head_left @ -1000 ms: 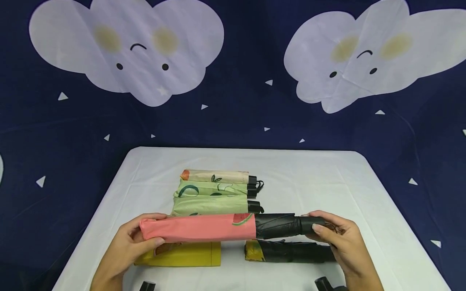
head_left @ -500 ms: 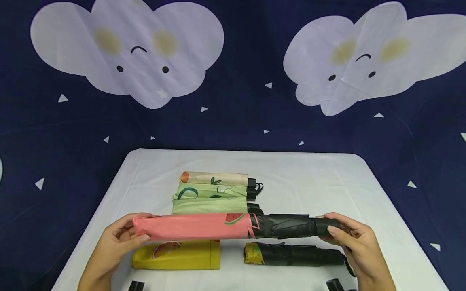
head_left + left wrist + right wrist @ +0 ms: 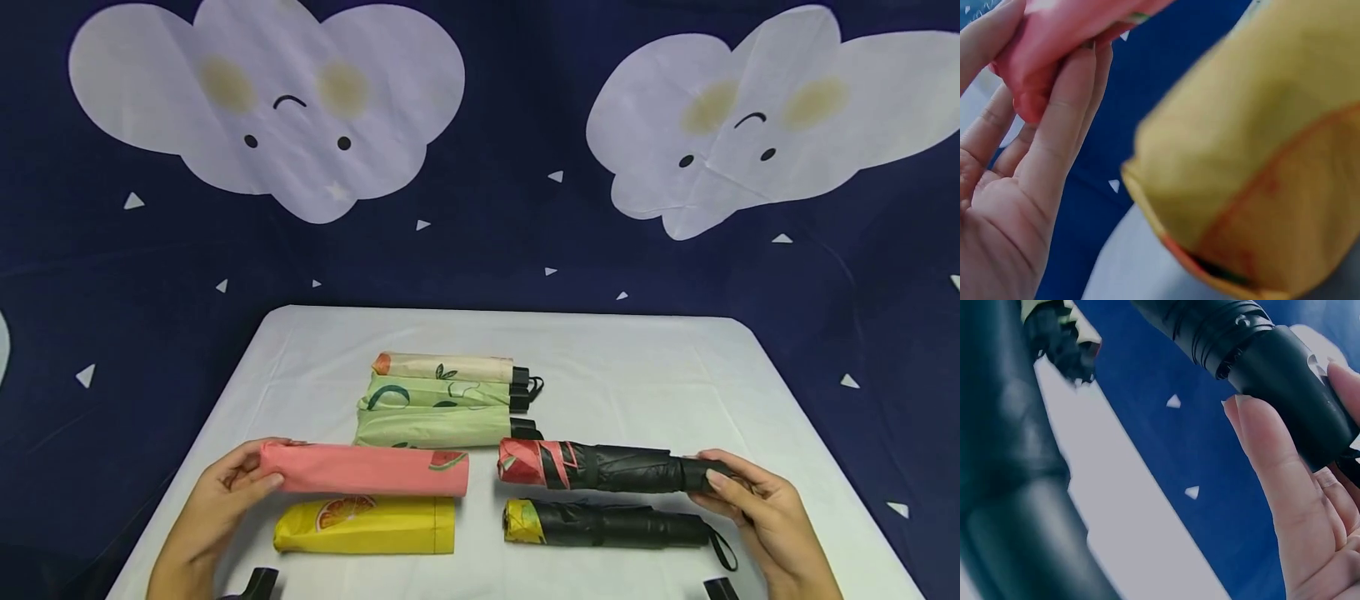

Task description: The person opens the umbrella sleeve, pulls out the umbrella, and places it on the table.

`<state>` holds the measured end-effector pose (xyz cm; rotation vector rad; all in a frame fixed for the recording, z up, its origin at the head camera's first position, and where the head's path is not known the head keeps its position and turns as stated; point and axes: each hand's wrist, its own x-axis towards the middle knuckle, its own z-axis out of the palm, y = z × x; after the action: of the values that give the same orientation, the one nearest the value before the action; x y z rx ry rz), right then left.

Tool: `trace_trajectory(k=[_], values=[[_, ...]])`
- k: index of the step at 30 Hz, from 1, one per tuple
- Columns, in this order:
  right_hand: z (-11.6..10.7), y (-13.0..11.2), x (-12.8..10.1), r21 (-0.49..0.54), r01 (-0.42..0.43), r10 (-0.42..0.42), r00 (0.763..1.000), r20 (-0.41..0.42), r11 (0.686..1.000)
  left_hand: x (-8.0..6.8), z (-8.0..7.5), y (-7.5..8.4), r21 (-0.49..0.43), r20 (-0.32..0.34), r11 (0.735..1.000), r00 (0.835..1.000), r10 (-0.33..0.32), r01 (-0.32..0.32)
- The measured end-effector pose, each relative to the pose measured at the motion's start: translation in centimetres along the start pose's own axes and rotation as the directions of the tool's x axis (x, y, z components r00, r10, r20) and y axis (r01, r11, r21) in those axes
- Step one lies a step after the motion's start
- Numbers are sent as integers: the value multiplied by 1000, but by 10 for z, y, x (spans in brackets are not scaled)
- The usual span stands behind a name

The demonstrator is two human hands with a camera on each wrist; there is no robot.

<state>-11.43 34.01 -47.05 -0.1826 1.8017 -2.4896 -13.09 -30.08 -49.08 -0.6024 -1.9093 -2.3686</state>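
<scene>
1. The pink sleeve point(image 3: 363, 470) was held level just above the bench point(image 3: 637, 383), fully off the umbrella point(image 3: 600, 467), with a clear gap between them.
2. The left hand point(image 3: 225, 492) pinched the closed left end of the sleeve; its grip was closed on the fabric.
3. The right hand point(image 3: 750, 496) held the black handle of the umbrella, fingers curled round it; the red tip of the umbrella pointed at the sleeve.
4. A yellow sleeve point(image 3: 367, 527) lay just under the pink one, and a second black umbrella point(image 3: 607, 523) lay just under the held one.
5. Three covered umbrellas point(image 3: 442, 400) lay side by side behind, touching each other.
6. A dark blue cloth point(image 3: 510, 242) with white clouds hung behind the bench.
</scene>
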Motion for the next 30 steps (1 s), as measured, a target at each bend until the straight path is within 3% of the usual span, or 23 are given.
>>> trace_trajectory(k=[2,7,12,15,18,22,26,30], values=[[-6,5,2,-1,-16,16,1000,-11,1000,0,-4,-5,15,8,1000,1000,-9,8],[-19,22,7,-43,-70,67,996,-51,997,-1,-8,-19,91,-46,987,990,-130,134],[-31,38,8,-65,-99,95,994,-59,993,-3,-7,-28,189,-155,928,943,-295,321],[-35,47,11,-72,-82,79,996,-41,994,-4,-8,-30,221,-188,896,919,-348,385],[-37,52,12,-112,-69,68,998,-16,991,-5,-8,-34,236,-171,891,919,-354,387],[-39,60,14,-193,-86,89,996,7,977,-5,-9,-37,222,-88,913,939,-332,344],[-40,64,14,-294,-106,117,993,19,950,-4,-8,-41,151,35,939,948,-316,308],[-40,65,13,-379,-108,109,994,-17,919,-4,-8,-43,129,72,947,949,-306,296]])
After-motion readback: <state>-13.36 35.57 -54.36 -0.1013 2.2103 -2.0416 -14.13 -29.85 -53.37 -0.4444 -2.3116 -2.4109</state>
